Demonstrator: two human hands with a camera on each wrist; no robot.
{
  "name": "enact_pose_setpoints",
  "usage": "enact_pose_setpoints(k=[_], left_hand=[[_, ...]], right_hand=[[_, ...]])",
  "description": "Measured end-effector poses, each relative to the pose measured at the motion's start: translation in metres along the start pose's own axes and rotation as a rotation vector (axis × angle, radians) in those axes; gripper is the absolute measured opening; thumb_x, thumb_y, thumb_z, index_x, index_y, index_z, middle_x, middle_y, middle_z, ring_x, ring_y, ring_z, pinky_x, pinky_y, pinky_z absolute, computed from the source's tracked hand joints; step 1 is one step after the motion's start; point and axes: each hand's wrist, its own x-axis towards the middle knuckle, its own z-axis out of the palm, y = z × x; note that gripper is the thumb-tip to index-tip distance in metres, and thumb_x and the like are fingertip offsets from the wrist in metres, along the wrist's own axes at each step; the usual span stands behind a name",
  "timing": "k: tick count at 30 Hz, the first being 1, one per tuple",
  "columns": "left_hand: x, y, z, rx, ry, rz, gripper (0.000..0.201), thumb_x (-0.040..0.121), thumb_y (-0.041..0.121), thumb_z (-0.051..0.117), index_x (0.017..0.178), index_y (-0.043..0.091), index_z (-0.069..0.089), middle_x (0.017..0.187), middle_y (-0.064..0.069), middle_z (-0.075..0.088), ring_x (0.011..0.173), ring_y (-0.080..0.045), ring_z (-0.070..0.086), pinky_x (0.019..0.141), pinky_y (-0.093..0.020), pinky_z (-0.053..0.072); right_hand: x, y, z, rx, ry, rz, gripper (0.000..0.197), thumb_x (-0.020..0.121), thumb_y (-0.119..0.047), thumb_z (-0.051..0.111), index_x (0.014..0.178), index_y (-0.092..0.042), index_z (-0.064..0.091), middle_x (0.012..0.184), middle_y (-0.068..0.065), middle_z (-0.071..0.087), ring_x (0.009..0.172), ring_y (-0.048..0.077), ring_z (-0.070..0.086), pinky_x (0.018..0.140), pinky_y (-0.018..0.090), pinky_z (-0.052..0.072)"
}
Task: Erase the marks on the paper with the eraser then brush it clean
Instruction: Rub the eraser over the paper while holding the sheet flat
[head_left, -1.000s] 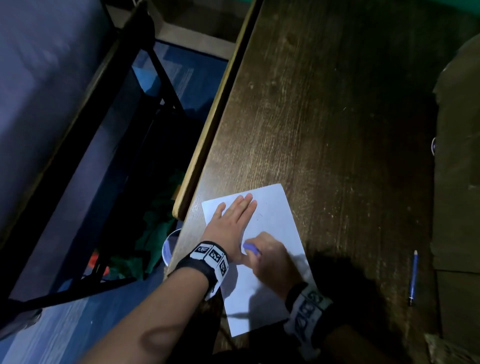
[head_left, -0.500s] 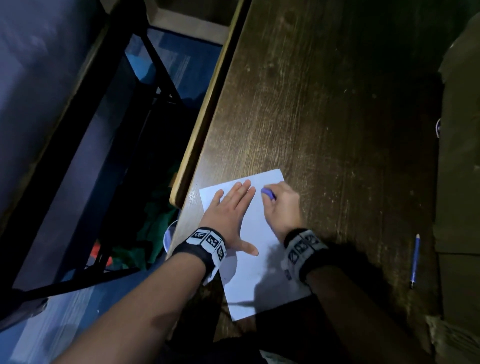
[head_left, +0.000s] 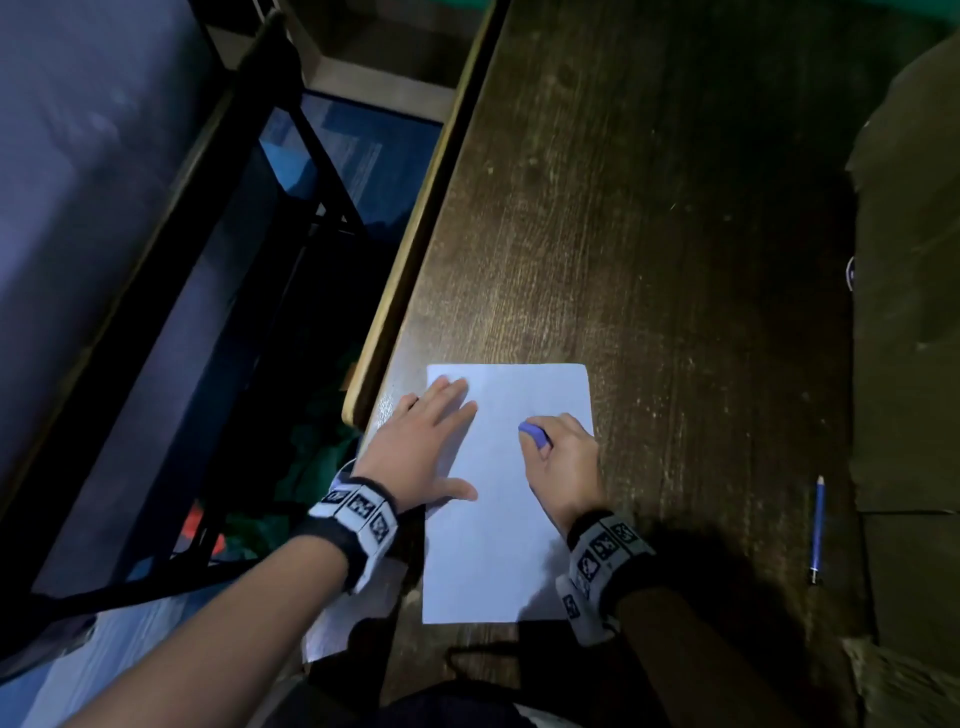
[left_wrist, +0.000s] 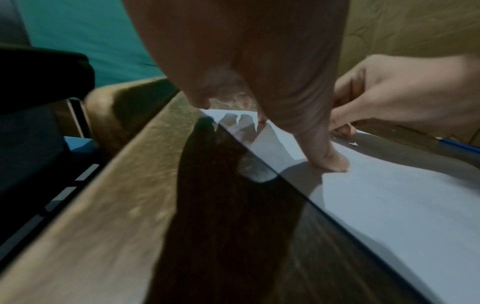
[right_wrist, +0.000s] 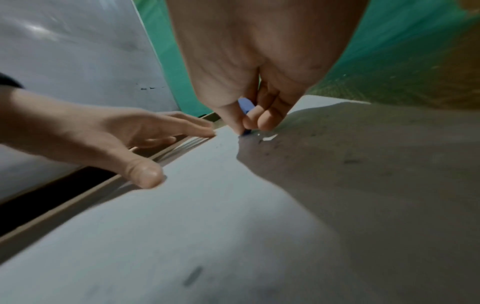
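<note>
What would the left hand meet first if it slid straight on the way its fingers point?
Probably nothing but paper: the left hand lies flat, fingers toward the sheet's far edge, then bare table. The right hand with the eraser sits aside.

Dim light falls on a dark, scuffed wooden worktop (head_left: 649, 234) with a pale rounded edge. To its left stands a black metal frame (head_left: 311, 171) over blue flooring (head_left: 358, 156); a green wall (right_wrist: 405, 30) rises behind.
</note>
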Motion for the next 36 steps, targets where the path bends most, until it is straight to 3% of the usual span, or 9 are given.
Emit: enact_pose_setpoints(k=[5, 9, 13, 18, 23, 25, 28, 34, 36], left_hand=[[-0.019, -0.008, 0.004, -0.003, -0.06, -0.006, 0.126, 0.07, 0.079, 0.07, 0.163, 0.025, 0.004, 0.169, 0.012, -0.014, 0.155, -0.013, -0.012, 0.126, -0.038, 0.007], [-0.016, -0.006, 0.01, 0.048, -0.093, -0.018, 0.142, 0.063, 0.087, 0.067, 0.162, 0.019, -0.008, 0.166, 0.007, -0.025, 0.154, -0.015, -0.019, 0.126, -0.043, -0.001], [-0.016, -0.003, 0.011, 0.07, -0.1, -0.044, 0.146, 0.06, 0.088, 0.068, 0.161, 0.019, -0.013, 0.166, 0.006, -0.027, 0.153, -0.015, -0.021, 0.125, -0.042, -0.004], [-0.015, -0.004, 0.01, 0.096, -0.118, -0.044, 0.148, 0.06, 0.089, 0.066, 0.161, 0.02, -0.016, 0.165, 0.006, -0.029, 0.153, -0.015, -0.023, 0.124, -0.045, -0.007], [-0.012, -0.005, 0.007, 0.105, -0.139, -0.052, 0.152, 0.057, 0.091, 0.065, 0.159, 0.019, -0.022, 0.163, 0.007, -0.032, 0.151, -0.012, -0.026, 0.126, -0.048, -0.005], [-0.01, -0.003, 0.005, 0.099, -0.146, -0.066, 0.156, 0.055, 0.091, 0.067, 0.158, 0.016, -0.022, 0.164, 0.005, -0.032, 0.151, -0.013, -0.026, 0.126, -0.048, -0.005], [-0.01, 0.004, 0.005, 0.129, -0.159, -0.083, 0.16, 0.052, 0.09, 0.069, 0.158, 0.013, -0.021, 0.165, 0.0, -0.029, 0.153, -0.018, -0.023, 0.126, -0.051, -0.001], [-0.004, 0.0, -0.007, 0.166, -0.052, 0.042, 0.134, 0.062, 0.088, 0.066, 0.161, 0.02, 0.007, 0.165, -0.007, 0.006, 0.153, -0.023, -0.009, 0.125, -0.044, 0.005], [0.002, -0.011, -0.008, 0.095, -0.066, 0.062, 0.131, 0.065, 0.084, 0.069, 0.162, 0.023, 0.006, 0.168, -0.001, -0.003, 0.153, -0.017, -0.016, 0.125, -0.043, 0.001]], right_hand=[[-0.003, 0.001, 0.001, -0.015, 0.07, 0.053, 0.01, 0.092, -0.013, 0.063, 0.089, -0.016, 0.072, 0.085, 0.0, 0.061, 0.076, 0.014, 0.057, 0.077, 0.032, 0.052], [-0.034, -0.011, 0.012, 0.003, -0.109, -0.047, 0.011, 0.094, -0.017, 0.062, 0.1, -0.015, 0.07, 0.092, -0.001, 0.06, 0.083, 0.011, 0.057, 0.081, 0.022, 0.047], [-0.05, -0.023, 0.011, -0.024, -0.354, -0.249, 0.01, 0.093, -0.017, 0.06, 0.086, -0.013, 0.065, 0.08, -0.005, 0.049, 0.068, 0.008, 0.046, 0.068, 0.023, 0.043], [0.0, -0.022, 0.016, -0.033, -0.012, -0.002, 0.013, 0.095, -0.017, 0.059, 0.099, -0.014, 0.071, 0.094, 0.003, 0.061, 0.082, 0.018, 0.06, 0.081, 0.028, 0.05], [-0.038, -0.042, 0.024, -0.014, -0.394, -0.14, 0.016, 0.094, -0.022, 0.056, 0.081, -0.015, 0.063, 0.082, 0.0, 0.052, 0.073, 0.018, 0.055, 0.074, 0.037, 0.051], [-0.008, -0.038, 0.015, -0.047, -0.298, -0.14, 0.018, 0.092, -0.015, 0.058, 0.074, -0.011, 0.061, 0.078, 0.003, 0.054, 0.072, 0.02, 0.054, 0.073, 0.035, 0.048], [0.023, -0.029, 0.001, -0.026, -0.078, 0.011, 0.011, 0.09, -0.013, 0.063, 0.089, -0.011, 0.073, 0.089, 0.004, 0.064, 0.081, 0.017, 0.061, 0.082, 0.028, 0.05], [0.013, -0.022, 0.0, 0.02, -0.092, 0.039, 0.011, 0.093, -0.014, 0.063, 0.099, -0.015, 0.073, 0.094, -0.002, 0.06, 0.083, 0.011, 0.061, 0.083, 0.03, 0.054], [0.01, -0.028, 0.004, 0.028, -0.064, -0.007, 0.012, 0.093, -0.016, 0.064, 0.101, -0.015, 0.072, 0.094, -0.001, 0.062, 0.084, 0.013, 0.061, 0.084, 0.031, 0.053]])
